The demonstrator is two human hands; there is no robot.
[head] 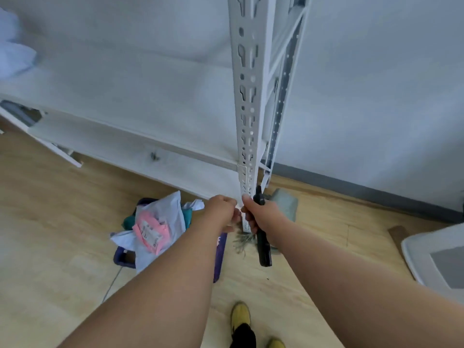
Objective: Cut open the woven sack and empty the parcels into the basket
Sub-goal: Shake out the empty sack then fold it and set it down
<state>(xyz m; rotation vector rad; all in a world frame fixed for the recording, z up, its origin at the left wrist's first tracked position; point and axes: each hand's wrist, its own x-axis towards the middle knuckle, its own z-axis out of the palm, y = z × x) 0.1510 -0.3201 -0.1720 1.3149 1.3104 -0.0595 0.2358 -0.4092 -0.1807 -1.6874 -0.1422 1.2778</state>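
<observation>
Below the left hand (pixel 222 212), basket (pixel 125 258) heaped with parcels (pixel 155 222)

Parcels (pixel 153 222) in basket (pixel 218 257) — left of shelf post (pixel 247 121).

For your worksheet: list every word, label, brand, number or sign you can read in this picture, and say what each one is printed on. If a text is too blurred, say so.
No text here can be read.
Pink parcel in the basket: a white shipping label with dark print, too blurred to read.
Basket, near side: a pale mark by the left hand's forearm, too small to read.
Black tool in the right hand: no marking visible.
</observation>
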